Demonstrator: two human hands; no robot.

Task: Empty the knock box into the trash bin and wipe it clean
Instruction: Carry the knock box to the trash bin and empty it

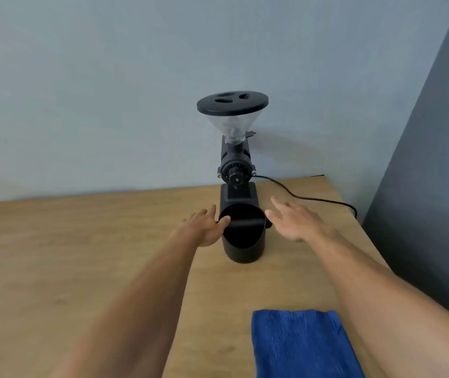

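Note:
A black round knock box (pixel 242 248) with a bar across its mouth stands upright on the wooden table (pixel 68 255), just in front of a coffee grinder. My left hand (pixel 204 227) is at its left side, fingers spread, thumb touching the rim. To the right of the box my right hand (pixel 297 219) hovers with fingers apart, just clear of the rim. Neither hand grips the box. A folded blue cloth (pixel 302 345) lies near the table's front edge. The inside of the box is dark and its contents cannot be made out. No trash bin is in view.
A black coffee grinder (pixel 235 165) with a clear hopper and black lid stands at the back of the table against the pale blue wall. Its power cord (pixel 313 198) runs to the right over the table's edge. A dark grey wall (pixel 430 186) borders the right side.

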